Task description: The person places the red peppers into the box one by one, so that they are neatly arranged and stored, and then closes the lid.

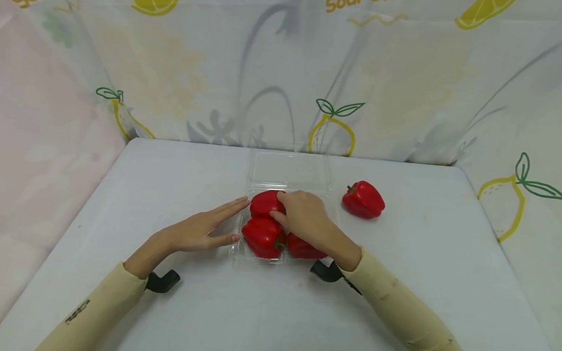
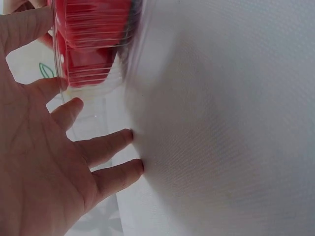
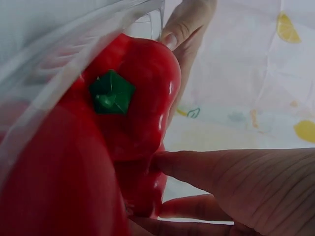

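Observation:
A clear plastic clamshell container [image 1: 291,170] lies with its lid folded back, and three red bell peppers sit in its base. My right hand [image 1: 307,214] reaches over the container and pinches the back-left bell pepper [image 1: 263,203] between thumb and fingers. In front of that one is a bell pepper [image 1: 262,239] with its green stem facing me. Partly under my right hand sits the front-right bell pepper [image 1: 304,248]. My left hand [image 1: 194,229], fingers straight and spread, touches the container's left side; in the left wrist view two fingertips [image 2: 137,167] meet the table.
Another red bell pepper [image 1: 363,200] lies on the white table [image 1: 205,166], right of the container. A lemon-print cloth [image 1: 277,64] hangs behind the table and at both sides. Black wrist mounts [image 1: 163,281] stick out below the sleeves.

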The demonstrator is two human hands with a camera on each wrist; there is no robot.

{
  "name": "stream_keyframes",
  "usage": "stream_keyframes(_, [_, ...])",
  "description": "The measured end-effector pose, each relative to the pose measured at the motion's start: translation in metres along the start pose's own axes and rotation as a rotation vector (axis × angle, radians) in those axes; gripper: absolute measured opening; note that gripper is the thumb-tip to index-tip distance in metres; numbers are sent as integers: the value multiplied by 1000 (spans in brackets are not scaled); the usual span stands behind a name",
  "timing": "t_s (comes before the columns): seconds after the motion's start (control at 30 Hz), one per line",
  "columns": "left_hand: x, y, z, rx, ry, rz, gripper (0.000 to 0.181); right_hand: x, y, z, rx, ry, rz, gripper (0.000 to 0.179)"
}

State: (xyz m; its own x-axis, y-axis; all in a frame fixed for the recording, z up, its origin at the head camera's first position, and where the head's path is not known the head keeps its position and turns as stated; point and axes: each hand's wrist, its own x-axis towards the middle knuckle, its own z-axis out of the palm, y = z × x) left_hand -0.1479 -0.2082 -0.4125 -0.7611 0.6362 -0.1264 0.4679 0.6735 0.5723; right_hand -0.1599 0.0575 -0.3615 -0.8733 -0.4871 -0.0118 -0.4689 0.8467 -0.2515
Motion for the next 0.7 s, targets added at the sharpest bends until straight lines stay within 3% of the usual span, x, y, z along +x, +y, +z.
stream_keyframes(0.07, [0,-1,1,1,2,2,80,-2,3,0,31,-15,6,27])
stream_keyframes(0.23, [0,-4,2,-8,4,2,79,-9,16,-2,132,-68,17,55])
stream_keyframes(0.4, [-2,-4,3,-24,5,-2,78,-15,29,-9,212,-65,37,54])
stream_keyframes(0.7, [-3,-4,4,-34,15,-6,77,-27,61,-27,235,40,115,55])
